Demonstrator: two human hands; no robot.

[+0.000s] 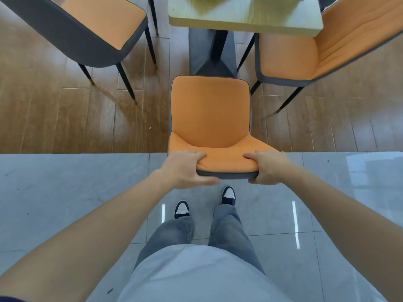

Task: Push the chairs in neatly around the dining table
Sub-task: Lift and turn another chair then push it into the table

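Gripping the top edge of the middle chair's backrest (226, 165), both hands close firmly round it: the left hand (185, 168) holds the left corner with its fingers curled over the orange front and its thumb pressed along the grey back, and the right hand (267, 166) clamps the right corner in the same way. Neither hand is open; each is wrapped tight on the padding, with a stretch of bare backrest between them.

The middle chair (210, 112) stands facing the dining table (244, 19), its seat front near the table's dark base (212, 55) and not tucked under the pale wooden top.

Three chairs are in view, all orange with grey shells and thin black legs. The left chair (91, 25) stands at an angle, apart from the table's left side. The right chair (322, 44) is tilted in the frame, with its seat corner reaching under the table's right edge.

One table shows. The person's two shoes (182, 209) stand on grey tile (65, 192) just behind the held chair, while the chairs' legs rest on brown wooden floor (54, 118).
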